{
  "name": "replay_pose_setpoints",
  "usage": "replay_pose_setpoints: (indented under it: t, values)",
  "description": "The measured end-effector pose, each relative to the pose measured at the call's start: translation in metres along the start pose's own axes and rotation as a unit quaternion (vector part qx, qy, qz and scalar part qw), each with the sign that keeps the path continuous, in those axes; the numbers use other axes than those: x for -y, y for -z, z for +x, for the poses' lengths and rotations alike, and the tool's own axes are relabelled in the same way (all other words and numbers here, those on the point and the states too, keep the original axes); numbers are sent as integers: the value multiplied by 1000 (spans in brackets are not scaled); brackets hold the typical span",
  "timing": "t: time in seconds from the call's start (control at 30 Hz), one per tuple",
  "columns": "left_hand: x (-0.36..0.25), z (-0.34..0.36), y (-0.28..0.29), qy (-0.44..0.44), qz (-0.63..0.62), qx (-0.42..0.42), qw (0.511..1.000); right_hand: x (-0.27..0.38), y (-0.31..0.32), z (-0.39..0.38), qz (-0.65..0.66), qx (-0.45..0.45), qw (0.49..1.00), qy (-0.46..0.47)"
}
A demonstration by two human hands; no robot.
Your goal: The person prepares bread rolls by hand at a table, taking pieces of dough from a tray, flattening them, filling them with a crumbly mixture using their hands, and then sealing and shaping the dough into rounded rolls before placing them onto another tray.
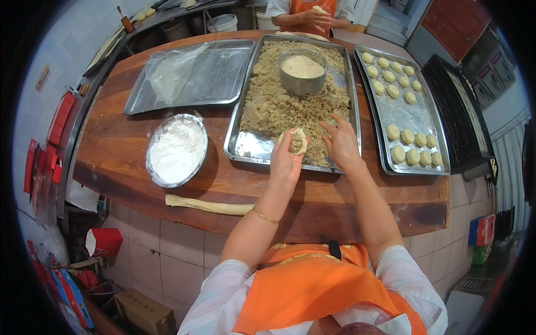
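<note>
Desk (120,139): brown wood, beneath the filling tray (251,146)
Left hand (285,161): cupping dough wrapper (300,143) above tray's near side
Right hand (341,146): fingers parted, over tray's near right

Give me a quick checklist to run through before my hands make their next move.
1. Dough wrapper held in the left hand: ok.
2. Wrapper closed: not ok, it is open and filling shows inside.
3. Right hand free: ok, nothing seen in its grasp.
4. Right hand off the loose filling: cannot tell, it is over the tray but contact is unclear.
5. Metal pan upright among the filling: ok.
6. Dough roll apart from the left forearm: cannot tell, they meet in this view.
</note>
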State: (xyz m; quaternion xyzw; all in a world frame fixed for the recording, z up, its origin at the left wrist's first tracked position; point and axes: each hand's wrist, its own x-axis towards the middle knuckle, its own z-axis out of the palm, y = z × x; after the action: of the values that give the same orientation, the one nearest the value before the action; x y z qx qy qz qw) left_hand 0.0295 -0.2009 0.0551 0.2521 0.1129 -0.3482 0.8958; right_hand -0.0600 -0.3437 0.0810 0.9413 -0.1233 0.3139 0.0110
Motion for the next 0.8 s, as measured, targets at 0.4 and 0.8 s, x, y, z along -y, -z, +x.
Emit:
replay_pose_setpoints:
  t: [0.4, 0.8]
  values:
    - [12, -3, 13, -63, 154, 57, 984, 53, 11, 0, 307, 56, 950, 6]
    - [-4, 17, 10, 110, -32, 101, 988, 62, 39, 15, 348, 25, 936, 54]
